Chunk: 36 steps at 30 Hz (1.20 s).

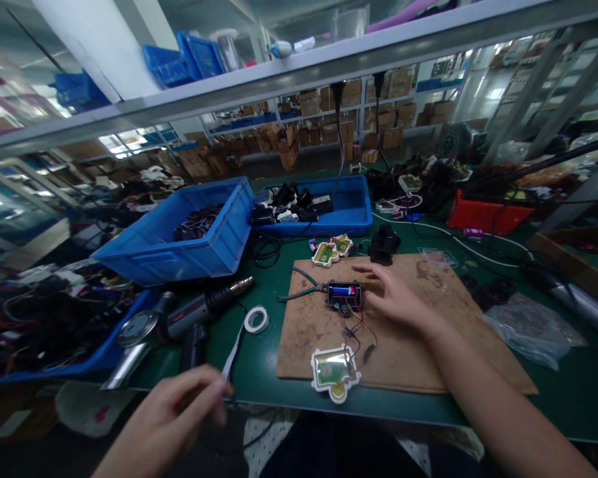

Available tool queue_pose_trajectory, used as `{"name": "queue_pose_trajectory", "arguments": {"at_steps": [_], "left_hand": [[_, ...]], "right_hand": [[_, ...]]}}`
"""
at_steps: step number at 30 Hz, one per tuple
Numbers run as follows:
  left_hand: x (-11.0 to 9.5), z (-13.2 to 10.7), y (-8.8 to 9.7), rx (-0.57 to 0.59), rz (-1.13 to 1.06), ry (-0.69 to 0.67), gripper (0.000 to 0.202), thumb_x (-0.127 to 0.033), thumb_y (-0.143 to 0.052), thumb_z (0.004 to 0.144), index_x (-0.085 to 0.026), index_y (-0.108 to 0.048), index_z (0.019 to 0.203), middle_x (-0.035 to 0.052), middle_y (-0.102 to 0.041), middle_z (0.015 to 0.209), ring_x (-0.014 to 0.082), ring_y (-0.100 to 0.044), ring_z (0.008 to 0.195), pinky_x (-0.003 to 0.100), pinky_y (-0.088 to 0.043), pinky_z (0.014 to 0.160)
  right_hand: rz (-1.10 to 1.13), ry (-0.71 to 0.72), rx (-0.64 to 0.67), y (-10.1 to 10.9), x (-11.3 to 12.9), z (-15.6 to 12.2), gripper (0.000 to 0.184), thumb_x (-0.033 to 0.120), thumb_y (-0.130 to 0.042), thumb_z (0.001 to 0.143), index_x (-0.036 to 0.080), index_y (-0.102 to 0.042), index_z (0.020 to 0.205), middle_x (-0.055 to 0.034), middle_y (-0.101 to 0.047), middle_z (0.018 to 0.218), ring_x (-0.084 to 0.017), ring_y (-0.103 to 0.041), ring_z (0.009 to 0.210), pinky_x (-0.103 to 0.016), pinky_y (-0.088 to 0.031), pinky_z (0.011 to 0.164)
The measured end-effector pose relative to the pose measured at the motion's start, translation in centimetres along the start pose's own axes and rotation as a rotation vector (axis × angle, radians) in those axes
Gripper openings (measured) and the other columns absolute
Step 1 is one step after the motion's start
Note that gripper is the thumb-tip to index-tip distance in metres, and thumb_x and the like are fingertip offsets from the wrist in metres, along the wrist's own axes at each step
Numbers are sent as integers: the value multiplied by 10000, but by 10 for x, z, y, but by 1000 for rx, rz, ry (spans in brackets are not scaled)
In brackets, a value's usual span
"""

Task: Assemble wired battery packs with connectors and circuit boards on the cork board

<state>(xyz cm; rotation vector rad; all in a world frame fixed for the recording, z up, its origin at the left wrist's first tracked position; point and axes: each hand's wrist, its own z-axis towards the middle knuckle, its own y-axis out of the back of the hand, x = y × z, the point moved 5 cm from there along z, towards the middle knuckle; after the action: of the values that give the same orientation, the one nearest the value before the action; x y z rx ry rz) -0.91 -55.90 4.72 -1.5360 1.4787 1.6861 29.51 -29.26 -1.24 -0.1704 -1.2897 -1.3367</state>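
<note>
My left hand point(187, 401) is at the table's front edge, its fingers curled in a pinch on the loose end of white tape point(235, 348). That strip runs up to the tape roll point(256, 320) on the green table. My right hand point(391, 295) is open beside a small black case point(344, 295), fingers spread; whether a fingertip touches it I cannot tell. Inside the case is a blue battery-like cylinder point(341, 291). Thin wires point(351, 325) link the case to a white-framed circuit board point(335, 372). Pliers point(303, 287) lie left of the case.
A brown work board point(408, 358) lies on the green table. Left are a heat gun point(204, 309) and a blue crate point(179, 255); behind stands a blue tray point(353, 206) of black parts. A plastic bag point(528, 328) lies right, and a shelf point(289, 66) spans above.
</note>
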Motion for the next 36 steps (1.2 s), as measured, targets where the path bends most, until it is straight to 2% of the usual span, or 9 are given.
{"name": "queue_pose_trajectory", "arguments": {"at_steps": [2,4,6,11,17,22,26,33,36], "left_hand": [[-8,26,-44,117,189,-71,258,-447,-657,898,-203,-693,823,7,-668,733,168,-583,641,254,-448,558],[-22,45,-97,226,320,-235,298,-458,-538,961,-215,-693,889,16,-697,809,188,-625,737,282,-471,682],[-37,57,-142,208,401,-340,293,-463,-515,973,-225,-686,969,30,-714,908,204,-645,821,302,-466,751],[-61,70,-206,139,663,-410,406,-593,-527,933,-213,-650,1005,89,-694,984,260,-664,874,341,-453,756],[-61,79,-220,73,826,-382,501,-669,-528,899,-192,-617,1024,130,-696,1035,288,-674,864,336,-421,685],[-55,88,-223,112,746,-393,240,-433,-534,957,-222,-610,871,53,-696,896,220,-642,787,302,-371,649],[-55,97,-215,111,651,-392,166,-306,-534,942,-227,-630,833,22,-687,823,201,-627,776,289,-369,662],[-55,123,-198,308,408,-395,246,-346,-413,1022,-226,-606,927,-14,-711,807,168,-636,722,274,-409,680],[-58,132,-199,289,421,-426,221,-313,-427,1019,-231,-623,958,-8,-706,826,182,-650,782,277,-427,706]], "right_hand": [[15,-32,31,-8,-10,-8,549,209,-584,883,263,-484,1420,-96,-556,1419,-275,-545,1306,-519,-445,1115],[13,-48,45,-15,-13,-12,516,280,-581,928,266,-463,1430,-104,-556,1412,-268,-556,1295,-511,-454,1107],[0,-48,54,-20,-14,-14,492,335,-579,948,270,-466,1423,-107,-561,1397,-269,-554,1291,-515,-448,1111],[-26,-39,59,-24,-15,-13,495,392,-574,961,268,-453,1424,-115,-553,1386,-273,-547,1286,-518,-449,1104],[-60,-15,74,-21,-14,-11,464,400,-584,963,251,-486,1392,-126,-579,1337,-292,-541,1268,-526,-448,1084],[-61,-13,65,-23,-17,-10,489,423,-620,947,239,-496,1384,-131,-596,1304,-301,-551,1245,-519,-457,1066],[-35,-15,60,-23,-22,-11,533,436,-652,930,244,-482,1398,-129,-600,1312,-295,-571,1233,-507,-475,1053],[44,-37,66,-20,-24,-10,489,393,-651,938,248,-503,1381,-111,-631,1295,-265,-625,1180,-466,-515,1017],[60,-46,47,-19,-25,-8,406,376,-626,954,255,-554,1335,-96,-651,1269,-265,-619,1177,-475,-493,1033]]}}
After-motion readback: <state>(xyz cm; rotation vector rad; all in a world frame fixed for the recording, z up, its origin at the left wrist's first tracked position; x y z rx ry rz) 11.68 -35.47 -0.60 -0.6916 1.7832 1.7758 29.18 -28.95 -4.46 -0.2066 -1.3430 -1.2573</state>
